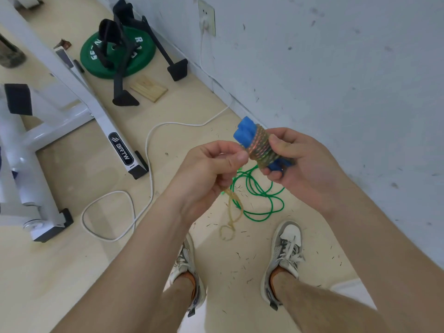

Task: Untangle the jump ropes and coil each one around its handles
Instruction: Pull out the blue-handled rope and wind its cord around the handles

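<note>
2 bare hands are raised at frame centre above a beige floor (72,272). Right hand (305,164) is closed around the pair of blue foam handles (247,131), thumb on top and fingers beneath; the handle tips protrude toward 10 o'clock. Tan iridescent rope (262,147) is wound in tight turns around the handles' middle. Left hand (211,169), at 9 o'clock of the bundle, pinches the rope's free run between thumb and forefinger, touching the coil's edge. The loose tail (231,212) hangs from under this hand toward 6 o'clock, twisted, ending in a small loop near the floor.

Green jump rope (259,200) lies on the floor in loose overlapping loops, directly below the hands, uncoiled; its handles cannot be made out. 2 sneakers (288,246) stand at 6 o'clock. White cable (144,159) runs across the floor at 9 o'clock from a wall socket (206,18). Green weight plate (117,54) and white equipment frame (72,92) lie toward 11 o'clock. Dark debris flecks scatter the floor.
</note>
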`<state>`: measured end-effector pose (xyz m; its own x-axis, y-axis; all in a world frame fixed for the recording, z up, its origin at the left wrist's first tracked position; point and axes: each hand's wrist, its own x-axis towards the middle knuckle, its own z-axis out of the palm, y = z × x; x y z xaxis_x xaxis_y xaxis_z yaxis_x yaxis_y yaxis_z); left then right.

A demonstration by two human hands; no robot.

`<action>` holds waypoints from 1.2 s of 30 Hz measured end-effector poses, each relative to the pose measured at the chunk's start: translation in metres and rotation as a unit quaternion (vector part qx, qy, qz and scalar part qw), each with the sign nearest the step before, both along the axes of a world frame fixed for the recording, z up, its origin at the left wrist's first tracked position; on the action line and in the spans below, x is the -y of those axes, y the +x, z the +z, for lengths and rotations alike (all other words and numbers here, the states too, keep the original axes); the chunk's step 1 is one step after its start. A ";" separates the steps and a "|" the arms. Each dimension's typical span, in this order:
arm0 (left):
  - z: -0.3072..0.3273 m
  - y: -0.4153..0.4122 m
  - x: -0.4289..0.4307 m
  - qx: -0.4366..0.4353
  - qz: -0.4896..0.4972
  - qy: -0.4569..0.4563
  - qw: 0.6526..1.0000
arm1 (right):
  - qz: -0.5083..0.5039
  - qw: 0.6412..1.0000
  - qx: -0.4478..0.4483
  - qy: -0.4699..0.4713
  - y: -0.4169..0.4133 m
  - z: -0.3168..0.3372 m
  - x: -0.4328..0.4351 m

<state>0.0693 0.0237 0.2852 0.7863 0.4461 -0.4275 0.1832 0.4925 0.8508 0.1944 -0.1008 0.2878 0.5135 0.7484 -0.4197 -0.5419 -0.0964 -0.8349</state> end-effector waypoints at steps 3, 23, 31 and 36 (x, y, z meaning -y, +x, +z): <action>0.002 -0.009 -0.010 0.036 -0.186 0.023 0.982 | 0.114 0.992 0.013 0.057 0.012 -0.001 0.009; -0.005 -0.005 0.010 -0.215 -0.394 0.550 0.705 | 0.388 0.822 0.315 -0.272 0.009 -0.009 0.008; -0.006 -0.003 0.013 -0.226 -0.217 0.490 0.814 | 0.047 0.947 0.242 -0.205 -0.001 -0.019 -0.002; -0.004 0.002 0.026 -0.191 -0.114 0.441 0.869 | 0.003 0.976 0.141 -0.164 -0.014 -0.020 -0.011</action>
<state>0.0715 -0.0025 0.2811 0.7732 0.5837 -0.2477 0.5429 -0.4076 0.7342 0.1800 -0.0902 0.2673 0.6395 0.6013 -0.4790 -0.2930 -0.3855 -0.8750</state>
